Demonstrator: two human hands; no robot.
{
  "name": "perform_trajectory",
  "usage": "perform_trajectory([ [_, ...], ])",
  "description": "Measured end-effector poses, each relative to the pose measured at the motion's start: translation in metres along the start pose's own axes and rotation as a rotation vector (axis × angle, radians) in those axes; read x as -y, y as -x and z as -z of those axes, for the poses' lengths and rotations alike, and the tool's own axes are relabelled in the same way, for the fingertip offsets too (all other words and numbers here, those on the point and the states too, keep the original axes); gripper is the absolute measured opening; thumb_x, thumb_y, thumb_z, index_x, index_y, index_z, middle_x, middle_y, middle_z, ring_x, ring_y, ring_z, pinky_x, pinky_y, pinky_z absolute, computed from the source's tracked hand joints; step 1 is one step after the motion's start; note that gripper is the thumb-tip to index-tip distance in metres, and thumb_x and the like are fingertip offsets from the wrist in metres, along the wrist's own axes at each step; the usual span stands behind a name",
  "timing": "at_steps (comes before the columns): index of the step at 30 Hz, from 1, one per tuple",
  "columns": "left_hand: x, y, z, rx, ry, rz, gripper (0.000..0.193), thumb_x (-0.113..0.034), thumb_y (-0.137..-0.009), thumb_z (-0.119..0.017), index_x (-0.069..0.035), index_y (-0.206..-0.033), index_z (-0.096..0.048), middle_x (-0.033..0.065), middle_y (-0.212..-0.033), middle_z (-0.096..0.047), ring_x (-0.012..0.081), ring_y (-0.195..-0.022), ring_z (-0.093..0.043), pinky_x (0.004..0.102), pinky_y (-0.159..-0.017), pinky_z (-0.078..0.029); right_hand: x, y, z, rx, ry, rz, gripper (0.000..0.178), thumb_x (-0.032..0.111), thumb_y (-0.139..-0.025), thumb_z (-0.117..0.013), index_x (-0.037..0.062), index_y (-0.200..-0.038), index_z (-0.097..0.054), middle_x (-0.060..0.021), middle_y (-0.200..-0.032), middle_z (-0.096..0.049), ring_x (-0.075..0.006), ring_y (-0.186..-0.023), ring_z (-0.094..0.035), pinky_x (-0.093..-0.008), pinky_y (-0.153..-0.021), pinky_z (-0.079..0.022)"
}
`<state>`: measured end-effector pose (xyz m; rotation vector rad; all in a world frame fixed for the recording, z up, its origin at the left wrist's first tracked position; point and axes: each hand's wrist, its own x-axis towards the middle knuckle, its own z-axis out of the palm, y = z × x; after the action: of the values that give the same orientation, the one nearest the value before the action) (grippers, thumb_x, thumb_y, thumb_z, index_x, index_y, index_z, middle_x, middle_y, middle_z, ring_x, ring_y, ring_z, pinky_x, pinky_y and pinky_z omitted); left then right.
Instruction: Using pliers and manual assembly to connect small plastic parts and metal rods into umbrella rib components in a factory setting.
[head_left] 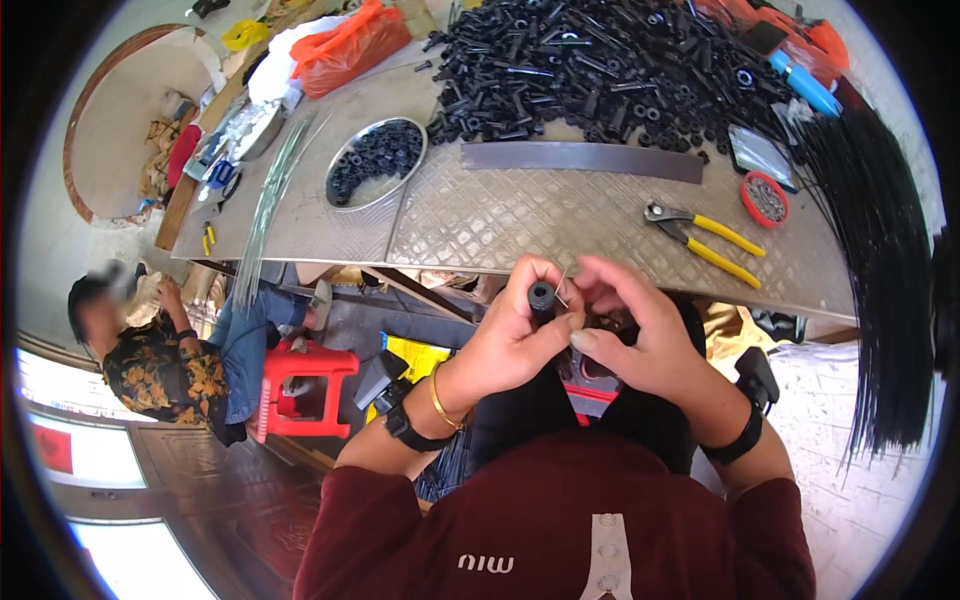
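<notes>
In front of my lap, just below the table edge, my left hand (pixel 510 340) is closed around a black cylindrical part (pixel 541 293) with a round hole in its end. A thin pale wire (pixel 561 296) stands out beside that part, bent between my two hands. My right hand (pixel 652 328) is curled opposite, its fingertips at the wire and its thumb against the left thumb. What lies deeper between the palms is hidden.
On the metal table (pixel 430 215) lie a heap of black bolts and sleeves (pixel 590 70), a bowl of small black parts (pixel 378 165), a grey strip (pixel 580 160), yellow-handled cutters (pixel 710 240), a red dish (pixel 765 200) and black rods (pixel 875 250). A person (pixel 165 355) sits at left.
</notes>
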<state>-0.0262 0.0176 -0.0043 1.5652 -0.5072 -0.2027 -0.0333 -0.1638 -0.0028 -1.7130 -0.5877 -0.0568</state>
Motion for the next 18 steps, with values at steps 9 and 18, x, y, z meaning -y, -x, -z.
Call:
perform_trajectory([
  [9,0.003,-0.003,-0.001,0.017,-0.124,0.017,0.014,-0.002,-0.087,-0.049,-0.005,-0.092,-0.037,0.0073,-0.090,-0.052,0.0093,-0.077,-0.049,0.0249,-0.069,-0.044,-0.003,-0.012,-0.001,-0.112,0.174,0.173,0.021,0.015,-0.077,-0.068,0.0044,-0.091,-0.055,-0.0077,-0.078,-0.054,-0.0244,-0.068,-0.052,-0.0333,-0.060,-0.042],
  [18,-0.002,-0.006,-0.013,-0.040,-0.213,-0.061,0.014,0.000,-0.085,-0.053,-0.004,-0.092,-0.041,0.0074,-0.080,-0.056,0.0121,-0.069,-0.053,0.0253,-0.061,-0.042,0.023,-0.028,0.021,-0.083,0.614,0.331,0.019,0.017,-0.081,-0.062,0.0051,-0.072,-0.051,-0.0102,-0.065,-0.048,-0.0290,-0.062,-0.048,-0.0392,-0.056,-0.037],
])
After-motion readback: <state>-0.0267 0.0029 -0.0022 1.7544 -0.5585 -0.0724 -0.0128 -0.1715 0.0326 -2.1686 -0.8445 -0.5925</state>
